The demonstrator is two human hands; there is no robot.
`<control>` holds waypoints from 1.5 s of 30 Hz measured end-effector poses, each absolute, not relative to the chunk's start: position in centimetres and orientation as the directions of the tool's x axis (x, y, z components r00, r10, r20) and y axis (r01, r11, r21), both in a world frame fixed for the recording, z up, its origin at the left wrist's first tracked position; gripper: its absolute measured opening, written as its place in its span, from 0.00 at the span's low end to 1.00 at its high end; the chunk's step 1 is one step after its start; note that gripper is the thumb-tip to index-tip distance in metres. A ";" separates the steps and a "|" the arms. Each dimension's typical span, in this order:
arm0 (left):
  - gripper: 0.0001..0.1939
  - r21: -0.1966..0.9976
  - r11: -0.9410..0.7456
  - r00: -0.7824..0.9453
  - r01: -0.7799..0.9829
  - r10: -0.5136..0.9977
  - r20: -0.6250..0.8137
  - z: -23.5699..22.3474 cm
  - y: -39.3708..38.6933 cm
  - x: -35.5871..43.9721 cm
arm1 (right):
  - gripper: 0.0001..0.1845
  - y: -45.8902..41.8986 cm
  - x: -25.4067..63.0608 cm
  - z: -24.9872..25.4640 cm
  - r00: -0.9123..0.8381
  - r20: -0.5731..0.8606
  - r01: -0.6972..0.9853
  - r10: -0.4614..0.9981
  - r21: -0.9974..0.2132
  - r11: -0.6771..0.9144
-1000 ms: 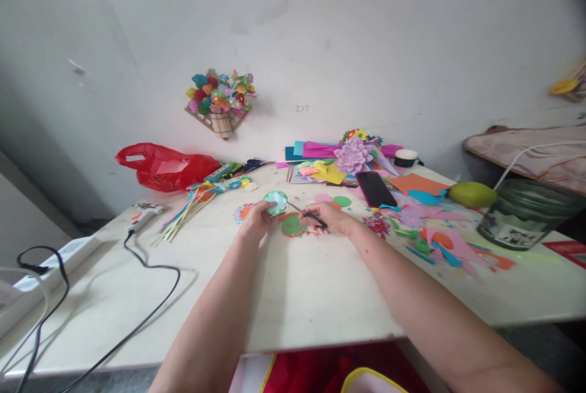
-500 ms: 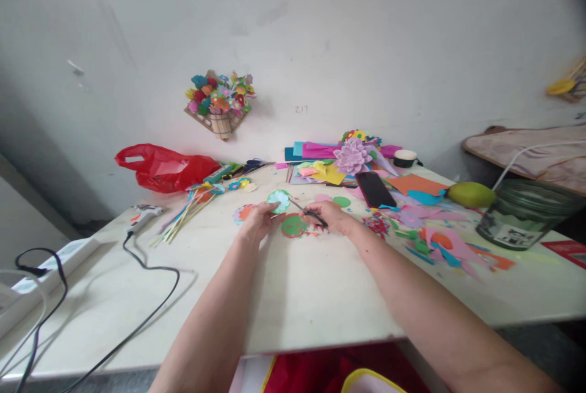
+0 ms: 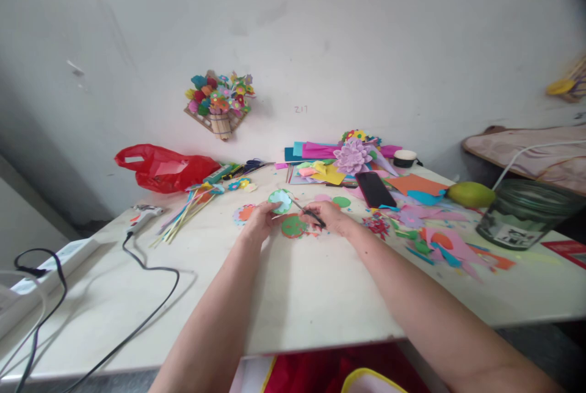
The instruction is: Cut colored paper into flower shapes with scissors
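Note:
A light-blue flower cutout with a green scalloped rim is pinched in my left hand. My right hand is closed round a pair of scissors, whose blades reach left to the edge of the cutout. Below them on the table lies a green disc with an orange rim, with small scraps around it. An orange cutout with a pale scalloped rim lies beside my left hand, partly covered by it. Behind my right hand rests a plain green disc.
A phone and coloured scraps lie to the right, near a glass jar. On the left are a glue gun with its cord, thin sticks and a red plastic bag. Coloured sheets are stacked at the back.
The cutout in my left hand has turned slightly, and the scissor blades have shifted a little at its edge. Everything else on the table stays put.

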State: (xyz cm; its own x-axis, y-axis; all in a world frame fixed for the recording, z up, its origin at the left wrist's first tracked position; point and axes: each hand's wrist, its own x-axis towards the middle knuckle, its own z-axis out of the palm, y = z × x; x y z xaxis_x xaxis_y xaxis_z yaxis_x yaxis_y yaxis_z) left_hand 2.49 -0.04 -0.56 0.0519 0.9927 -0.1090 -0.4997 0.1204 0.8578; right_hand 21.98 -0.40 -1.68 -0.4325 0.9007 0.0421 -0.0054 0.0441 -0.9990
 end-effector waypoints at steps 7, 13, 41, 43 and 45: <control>0.08 0.857 0.127 0.049 -0.499 0.992 -0.118 -0.6 0.0 2.7 | 0.15 -0.8 21.9 -1.6 -0.437 0.049 0.014 0.898 -0.998 0.062; 0.08 0.864 0.130 0.051 -0.487 0.991 -0.120 -0.6 0.0 2.8 | 0.16 -1.0 21.9 -1.5 -0.438 0.075 0.056 0.896 -0.992 0.110; 0.07 0.883 0.148 -0.018 -0.446 0.985 -0.174 -1.1 0.7 3.3 | 0.16 -1.7 21.8 -0.9 -0.436 0.068 0.117 0.897 -0.984 0.132; 0.08 0.886 0.148 -0.015 -0.439 0.985 -0.172 -1.2 0.8 3.3 | 0.16 -1.6 21.8 -0.9 -0.433 0.066 0.120 0.899 -0.984 0.129; 0.08 0.885 0.147 -0.012 -0.442 0.985 -0.170 -1.2 0.7 3.4 | 0.16 -1.6 21.7 -0.9 -0.430 0.066 0.113 0.900 -0.986 0.126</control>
